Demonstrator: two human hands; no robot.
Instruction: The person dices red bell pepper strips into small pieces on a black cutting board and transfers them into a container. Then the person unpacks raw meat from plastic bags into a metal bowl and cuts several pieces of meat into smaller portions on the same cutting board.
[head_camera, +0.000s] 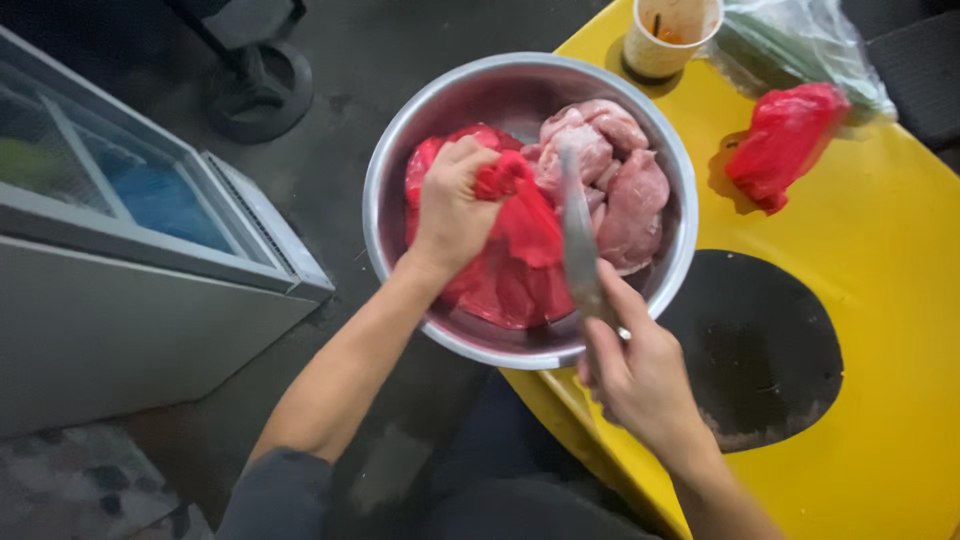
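A: The red bag (520, 235) lies in the bowl (400, 140) over the meat (615, 180), pinched by the left hand (452, 205).

B: The right hand (640, 375) is clenched on the knife (578, 235). Risk: the blade slips toward the left fingers; the bowl overhangs the table (890, 300) and may tip.

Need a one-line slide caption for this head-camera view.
Left hand grips a red plastic bag in a steel bowl of raw meat; right hand holds a knife over it.
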